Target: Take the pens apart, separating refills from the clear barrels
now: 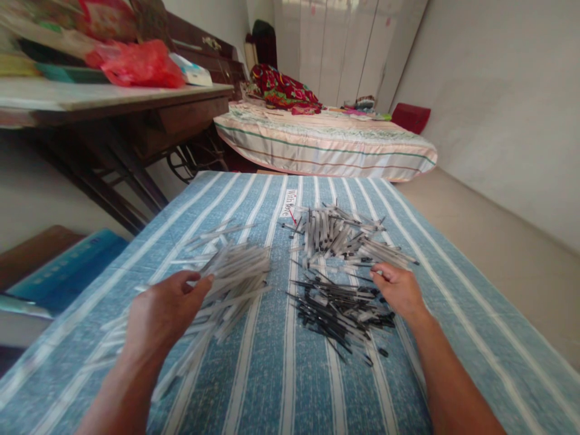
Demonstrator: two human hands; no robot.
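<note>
A heap of translucent white tubes covers the left middle of the striped cloth. My left hand is at this heap's left edge, thumb and index finger close around a thin pale tube. On the right lies a pile of black pen parts. Behind it sits a pile of clear pieces with dark ends. My right hand is at the right edge between these two piles, its fingertips pinched on a thin dark piece that points left.
The blue striped cloth covers the table. Beyond it stands a bed. A side table with a red plastic bag is at the left, above a blue package.
</note>
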